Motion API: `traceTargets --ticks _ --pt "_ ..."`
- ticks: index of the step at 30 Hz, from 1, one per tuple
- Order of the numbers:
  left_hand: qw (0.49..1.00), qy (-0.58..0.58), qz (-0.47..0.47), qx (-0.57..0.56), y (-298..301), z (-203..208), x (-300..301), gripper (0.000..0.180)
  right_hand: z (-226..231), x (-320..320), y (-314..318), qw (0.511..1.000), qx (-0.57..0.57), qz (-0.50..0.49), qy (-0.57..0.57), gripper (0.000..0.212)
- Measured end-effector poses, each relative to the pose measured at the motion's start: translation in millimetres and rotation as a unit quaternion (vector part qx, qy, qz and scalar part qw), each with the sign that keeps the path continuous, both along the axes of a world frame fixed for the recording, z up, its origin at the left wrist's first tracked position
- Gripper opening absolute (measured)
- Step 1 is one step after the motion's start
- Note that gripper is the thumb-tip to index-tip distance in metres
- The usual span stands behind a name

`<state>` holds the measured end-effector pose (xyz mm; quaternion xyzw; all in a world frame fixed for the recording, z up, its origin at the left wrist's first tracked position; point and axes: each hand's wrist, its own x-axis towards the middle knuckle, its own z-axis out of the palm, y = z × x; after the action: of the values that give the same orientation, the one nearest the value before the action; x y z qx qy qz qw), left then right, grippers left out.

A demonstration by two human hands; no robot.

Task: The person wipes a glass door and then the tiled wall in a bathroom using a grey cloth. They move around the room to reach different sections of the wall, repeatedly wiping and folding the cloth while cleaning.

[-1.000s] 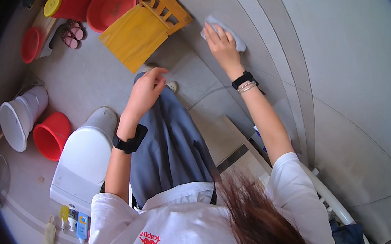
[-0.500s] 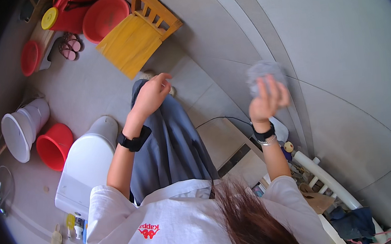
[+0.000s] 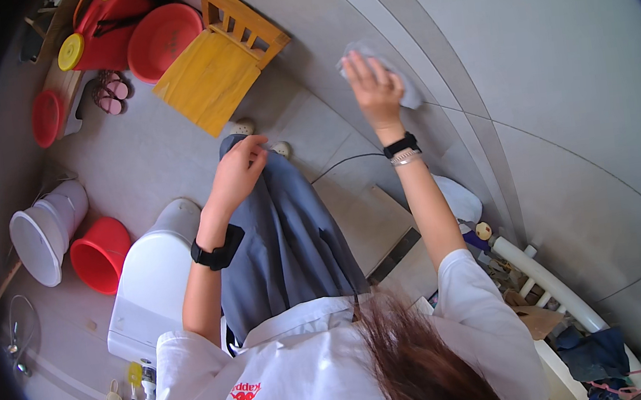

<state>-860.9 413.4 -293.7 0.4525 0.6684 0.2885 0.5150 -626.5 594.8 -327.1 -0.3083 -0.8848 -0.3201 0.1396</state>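
A light grey cloth [image 3: 409, 95] lies flat against the tiled wall [image 3: 558, 81] on the right, and my right hand [image 3: 377, 89] presses it there with the fingers stretched over it. The cloth and fingertips are slightly blurred. Above the grey trousers, my left hand [image 3: 238, 170] hangs with loosely bent fingers and nothing visible in it. A wooden chair [image 3: 207, 83] stands ahead of that hand, beyond its reach.
On the left are a white toilet [image 3: 153, 284], a red bucket [image 3: 101, 256] and white buckets [image 3: 36, 245]. A red basin [image 3: 165, 44] and pink sandals [image 3: 111, 93] sit by the chair. At lower right, a white rack [image 3: 547, 278] stands along the wall.
My right hand has moved the cloth forward and left along the wall, with the arm stretched out further. My left hand has shifted slightly back toward me.
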Motion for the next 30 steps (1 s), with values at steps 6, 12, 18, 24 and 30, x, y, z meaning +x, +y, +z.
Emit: traceTargets --ticks 6,12,18,24,30 --pt "1.000 0.015 0.000 -0.009 -5.6 -2.5 -10.3 0.024 -119.1 43.5 -20.8 0.927 -0.304 -0.033 -0.217 0.025" --pt "0.999 0.031 -0.038 -0.008 2.0 -2.8 -6.4 0.024 -128.2 81.2 -71.6 0.832 -0.519 -0.181 0.072 0.024" --pt "0.997 0.013 -0.074 0.007 23.2 3.9 13.9 0.024 -31.5 83.8 -111.1 0.902 -0.243 -0.222 0.279 0.029" --pt "0.992 0.009 -0.127 0.021 39.2 12.1 38.5 0.024 119.6 104.9 -105.4 0.886 0.089 -0.240 0.388 0.021" --pt "0.986 0.005 -0.164 0.010 45.1 20.6 59.5 0.024 143.1 120.0 -53.6 0.843 0.280 -0.264 0.375 0.032"
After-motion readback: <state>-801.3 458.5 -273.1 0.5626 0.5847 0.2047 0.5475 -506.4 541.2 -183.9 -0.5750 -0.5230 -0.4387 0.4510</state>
